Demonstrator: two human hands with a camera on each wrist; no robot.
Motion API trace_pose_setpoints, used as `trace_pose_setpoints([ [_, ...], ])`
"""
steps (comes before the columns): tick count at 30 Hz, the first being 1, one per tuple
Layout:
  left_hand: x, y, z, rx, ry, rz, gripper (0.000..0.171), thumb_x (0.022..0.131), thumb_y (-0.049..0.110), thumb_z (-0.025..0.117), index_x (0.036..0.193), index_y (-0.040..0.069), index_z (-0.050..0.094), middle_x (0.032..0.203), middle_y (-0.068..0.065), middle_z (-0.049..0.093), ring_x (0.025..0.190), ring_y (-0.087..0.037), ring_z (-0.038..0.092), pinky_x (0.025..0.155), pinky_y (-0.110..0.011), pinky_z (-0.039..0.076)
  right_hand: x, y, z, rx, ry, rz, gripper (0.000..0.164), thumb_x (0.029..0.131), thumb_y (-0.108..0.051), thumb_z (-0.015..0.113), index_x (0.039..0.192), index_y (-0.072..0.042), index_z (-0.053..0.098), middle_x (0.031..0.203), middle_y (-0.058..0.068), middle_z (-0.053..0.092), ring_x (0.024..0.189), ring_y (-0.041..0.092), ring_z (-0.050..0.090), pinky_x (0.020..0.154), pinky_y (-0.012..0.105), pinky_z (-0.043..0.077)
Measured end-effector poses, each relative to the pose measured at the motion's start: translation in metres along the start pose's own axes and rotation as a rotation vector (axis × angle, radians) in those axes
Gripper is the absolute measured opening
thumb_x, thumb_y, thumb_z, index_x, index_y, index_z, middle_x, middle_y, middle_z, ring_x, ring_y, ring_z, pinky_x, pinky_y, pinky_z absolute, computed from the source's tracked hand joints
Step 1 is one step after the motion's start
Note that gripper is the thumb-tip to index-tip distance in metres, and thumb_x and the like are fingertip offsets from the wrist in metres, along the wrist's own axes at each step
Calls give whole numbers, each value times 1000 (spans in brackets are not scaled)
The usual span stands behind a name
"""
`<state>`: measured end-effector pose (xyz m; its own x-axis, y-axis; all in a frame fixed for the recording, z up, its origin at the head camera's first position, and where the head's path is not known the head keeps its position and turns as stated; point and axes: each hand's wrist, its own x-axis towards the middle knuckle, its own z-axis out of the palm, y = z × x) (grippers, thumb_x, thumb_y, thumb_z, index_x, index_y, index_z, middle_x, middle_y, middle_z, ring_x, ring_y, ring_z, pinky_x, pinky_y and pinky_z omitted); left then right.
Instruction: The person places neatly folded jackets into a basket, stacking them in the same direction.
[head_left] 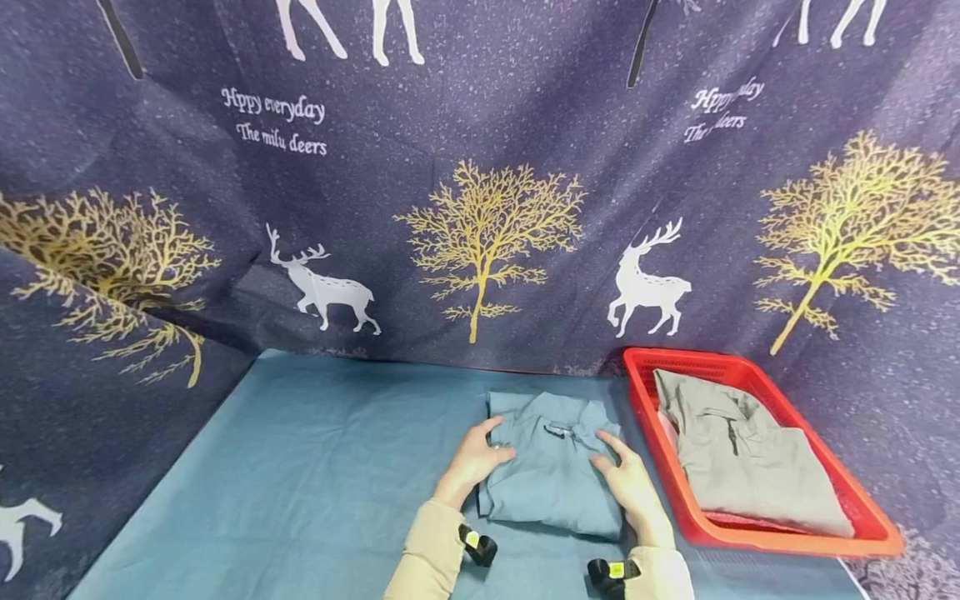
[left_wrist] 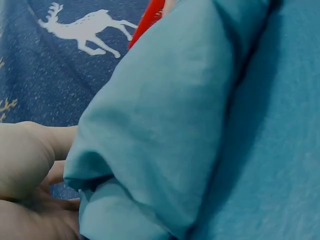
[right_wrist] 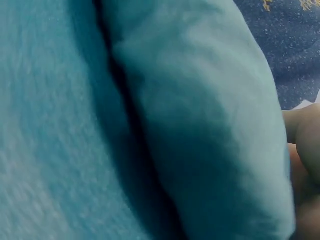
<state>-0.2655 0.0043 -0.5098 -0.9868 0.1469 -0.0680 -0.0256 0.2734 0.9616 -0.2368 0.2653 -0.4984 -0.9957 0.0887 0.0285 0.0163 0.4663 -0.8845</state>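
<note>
A folded light-blue shirt lies on the blue-covered table, with a small dark detail near its neckline. At its left side is my left hand, thumb and forefinger spread over the edge. My right hand touches the opposite side, its forefinger and thumb also lying on the cloth. Close up in the left wrist view, the rounded fold of the shirt stands beside the left fingers, which partly pass behind it. The right wrist view shows the other fold, covering most of the right fingers.
A red plastic basket stands close to the right of the shirt, holding a folded grey garment with a black detail at its neck. Behind the table hangs a dark-blue curtain printed with deer and golden trees.
</note>
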Motion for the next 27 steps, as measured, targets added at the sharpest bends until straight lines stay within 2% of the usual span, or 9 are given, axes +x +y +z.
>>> trace_pose_setpoints([
  [4,-1,1,-6,-27,-42,-43,65,87,15,74,146,15,47,152,-19,34,139,-42,29,105,-58,32,0,-2,2,58,4,6,48,92,-6,64,138,-1,53,147,25,41,138,37,31,110,50,25],
  [7,-3,2,-9,-17,-72,-55,64,88,14,73,146,15,47,153,-18,32,140,-43,26,105,-59,31,0,-6,4,82,35,13,46,91,-6,65,136,-2,56,146,22,43,137,33,32,109,47,26],
  [14,-7,8,-10,57,-86,-29,60,88,6,69,145,10,48,150,-18,38,134,-38,38,101,-55,37,1,-17,4,130,79,1,45,90,-5,67,134,-2,58,145,19,45,136,30,33,110,45,25],
  [15,-7,8,-10,71,-84,-23,61,88,5,68,145,10,48,149,-18,39,130,-36,43,100,-54,39,1,-19,4,130,82,-3,44,90,-5,66,134,-2,58,145,19,45,136,30,33,110,45,25],
  [17,-7,10,-10,84,-89,-14,61,88,3,65,145,9,47,144,-16,45,103,-29,57,92,-48,43,0,-22,5,131,90,-13,44,90,-4,67,134,-2,58,144,19,46,136,29,33,110,44,26],
  [18,-8,10,-11,83,-93,-9,62,87,2,64,146,9,47,142,-14,47,88,-24,57,86,-45,44,0,-24,5,132,94,-18,44,90,-4,67,133,-2,59,143,19,47,135,29,34,109,44,26],
  [21,-7,10,-14,61,-107,15,62,86,0,61,146,9,46,130,-11,55,55,-16,38,68,-37,41,-1,-28,5,139,109,-37,44,90,-3,67,133,-1,59,141,20,48,133,28,36,107,43,28],
  [22,-7,10,-15,48,-111,19,62,86,-1,60,146,10,47,127,-10,55,50,-16,31,64,-36,39,-1,-29,5,140,114,-43,43,89,-2,67,132,-1,59,141,20,49,133,28,37,106,42,29],
  [27,-7,14,-19,25,-107,36,62,85,0,59,145,13,48,135,-11,50,49,-15,30,66,-35,40,-2,-36,3,106,150,-61,42,89,-4,69,130,-3,62,137,19,53,130,26,41,102,38,31],
])
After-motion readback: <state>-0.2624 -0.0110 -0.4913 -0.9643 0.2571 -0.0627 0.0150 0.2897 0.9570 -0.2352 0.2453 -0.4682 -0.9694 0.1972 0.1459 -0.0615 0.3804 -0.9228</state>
